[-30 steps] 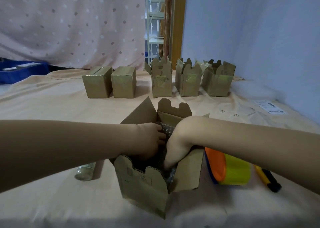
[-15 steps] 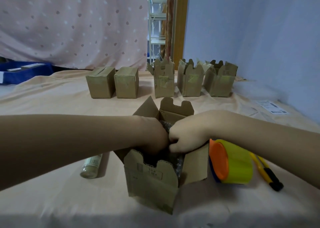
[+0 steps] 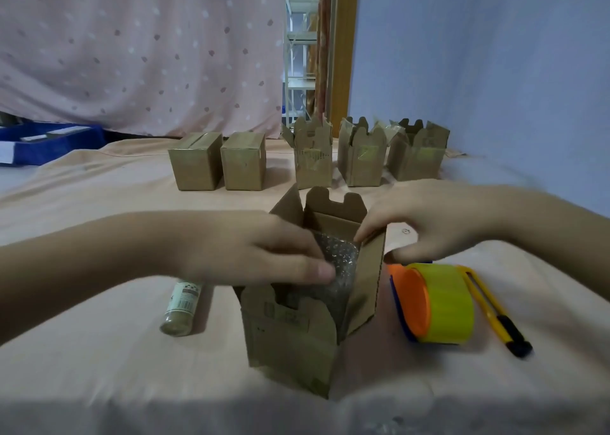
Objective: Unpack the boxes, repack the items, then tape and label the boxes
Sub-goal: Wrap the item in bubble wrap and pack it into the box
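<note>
A small open cardboard box (image 3: 290, 335) stands on the cloth-covered table right in front of me, its flaps up. A wad of bubble wrap (image 3: 340, 263) fills its opening. My left hand (image 3: 264, 250) reaches in from the left, and its thumb and curled fingers grip the top of the bubble wrap. From the right, my right hand (image 3: 429, 220) pinches the box's right flap (image 3: 369, 269), fingertips on its top edge and thumb on the outside. What lies under the wrap is hidden.
A small bottle (image 3: 181, 306) lies left of the box. A yellow tape roll with an orange core (image 3: 439, 306) and a yellow utility knife (image 3: 495, 312) lie to its right. Behind stand two closed boxes (image 3: 196, 160) and three open ones (image 3: 363, 157). A blue bin (image 3: 49, 141) sits far left.
Both hands have come up out of the box. My right hand has moved right onto the flap, while my left stays on the bubble wrap at the opening.
</note>
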Demonstrator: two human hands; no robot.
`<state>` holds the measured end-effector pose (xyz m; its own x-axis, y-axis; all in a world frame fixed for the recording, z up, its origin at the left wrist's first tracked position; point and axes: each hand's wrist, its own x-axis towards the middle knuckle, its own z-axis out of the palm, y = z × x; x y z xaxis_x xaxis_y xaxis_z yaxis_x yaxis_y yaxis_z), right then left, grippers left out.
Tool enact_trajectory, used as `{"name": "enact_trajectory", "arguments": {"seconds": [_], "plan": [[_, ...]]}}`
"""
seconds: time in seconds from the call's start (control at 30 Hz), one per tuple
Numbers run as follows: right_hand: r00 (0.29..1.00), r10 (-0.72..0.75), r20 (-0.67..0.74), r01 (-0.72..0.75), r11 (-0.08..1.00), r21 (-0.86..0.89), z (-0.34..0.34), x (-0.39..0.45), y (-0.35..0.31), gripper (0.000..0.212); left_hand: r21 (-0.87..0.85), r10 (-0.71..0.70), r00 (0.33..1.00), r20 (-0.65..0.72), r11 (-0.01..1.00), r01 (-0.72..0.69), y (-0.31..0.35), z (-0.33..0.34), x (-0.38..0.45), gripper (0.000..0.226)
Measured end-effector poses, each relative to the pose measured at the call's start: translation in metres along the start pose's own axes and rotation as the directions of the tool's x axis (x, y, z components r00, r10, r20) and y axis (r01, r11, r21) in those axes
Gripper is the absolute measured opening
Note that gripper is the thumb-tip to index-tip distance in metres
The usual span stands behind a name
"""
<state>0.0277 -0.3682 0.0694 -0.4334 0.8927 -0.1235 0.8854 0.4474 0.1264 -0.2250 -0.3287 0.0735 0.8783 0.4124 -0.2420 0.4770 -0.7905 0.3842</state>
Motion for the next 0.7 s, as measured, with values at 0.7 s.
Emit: {"name": "enact_trajectory", "arguments": {"seconds": [0.7], "plan": [[0.934,-0.149,-0.326,0.012,0.922,-0.387,0.042,0.022,-0.058,0.017,0.839,0.364,0.898,-0.248,0.544,0.011,-0.087,-0.022,0.001,0.021]]}}
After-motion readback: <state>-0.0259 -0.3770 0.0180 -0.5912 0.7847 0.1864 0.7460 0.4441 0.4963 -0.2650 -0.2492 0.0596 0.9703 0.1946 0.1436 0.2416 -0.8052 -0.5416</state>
